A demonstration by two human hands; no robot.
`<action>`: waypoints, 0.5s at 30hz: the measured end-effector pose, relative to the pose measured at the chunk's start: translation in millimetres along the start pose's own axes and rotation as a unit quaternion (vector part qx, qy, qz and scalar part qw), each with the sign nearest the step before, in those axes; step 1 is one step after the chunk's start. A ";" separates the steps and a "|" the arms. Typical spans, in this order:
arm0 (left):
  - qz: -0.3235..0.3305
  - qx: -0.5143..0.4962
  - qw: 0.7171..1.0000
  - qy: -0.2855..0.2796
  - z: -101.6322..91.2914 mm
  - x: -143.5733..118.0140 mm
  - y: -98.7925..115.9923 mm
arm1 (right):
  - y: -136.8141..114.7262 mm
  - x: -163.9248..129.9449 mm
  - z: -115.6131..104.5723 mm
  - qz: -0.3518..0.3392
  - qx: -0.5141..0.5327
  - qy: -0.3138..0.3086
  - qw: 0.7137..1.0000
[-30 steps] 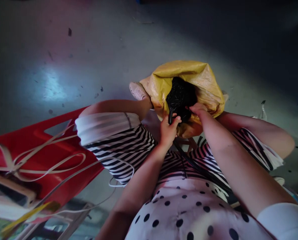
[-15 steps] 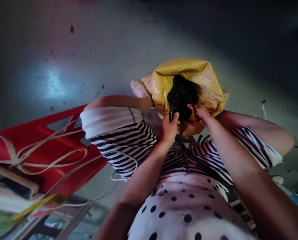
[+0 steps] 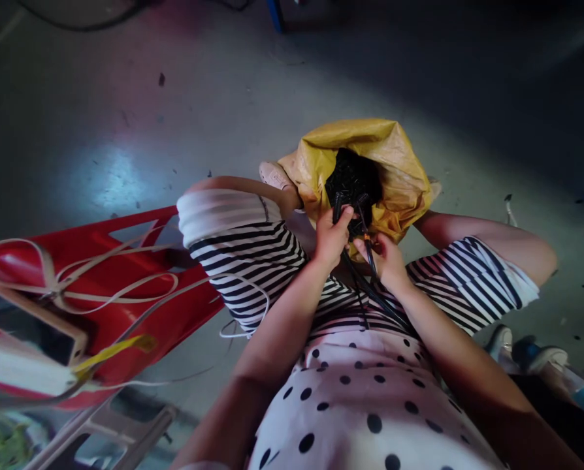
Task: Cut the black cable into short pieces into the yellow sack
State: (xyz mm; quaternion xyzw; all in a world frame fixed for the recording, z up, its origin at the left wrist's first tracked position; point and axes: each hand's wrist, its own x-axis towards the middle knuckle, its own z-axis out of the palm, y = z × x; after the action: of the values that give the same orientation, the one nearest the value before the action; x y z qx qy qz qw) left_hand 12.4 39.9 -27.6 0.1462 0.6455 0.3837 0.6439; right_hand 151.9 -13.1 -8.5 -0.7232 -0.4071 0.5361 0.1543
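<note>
Both your hands are at the near edge of that yellow sack [image 3: 405, 176], between your knees, and each one has hold of something black. Any print on the sack or the little orange band [image 3: 367, 237] is too dim and small for me to read, sorry. Your left hand [image 3: 329, 237] is curled round a black ribbed tube [image 3: 338, 203], fingers and thumb clamped on it, with the ridged end poking up past your grip. Your right hand [image 3: 389, 261] has its thumb and fingers together on a black cable [image 3: 370, 253], just beside that orange band. Past your fingers, a dark, slightly shiny heap of black pieces [image 3: 351, 175] shows in the sack's mouth, and a black hose [image 3: 381, 300] runs down over your lap. Red chair [image 3: 179, 321] off to your left.
</note>
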 end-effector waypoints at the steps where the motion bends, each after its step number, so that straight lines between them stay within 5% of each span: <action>1: -0.001 0.000 1.000 -0.004 0.0 -0.4 1.4 | -0.8 0.3 -0.6 -0.012 -0.012 0.015 1.000; 15: 0.070 0.080 0.994 -0.003 -11.7 6.3 -6.4 | -3.5 11.4 -15.4 0.011 0.028 -0.047 0.998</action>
State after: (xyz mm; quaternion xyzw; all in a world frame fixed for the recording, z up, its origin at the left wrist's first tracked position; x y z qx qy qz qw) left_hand 2.5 36.4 -38.0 0.2432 0.6603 0.3742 0.6040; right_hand 165.4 0.9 -7.8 -0.6971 -0.3902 0.5826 0.1493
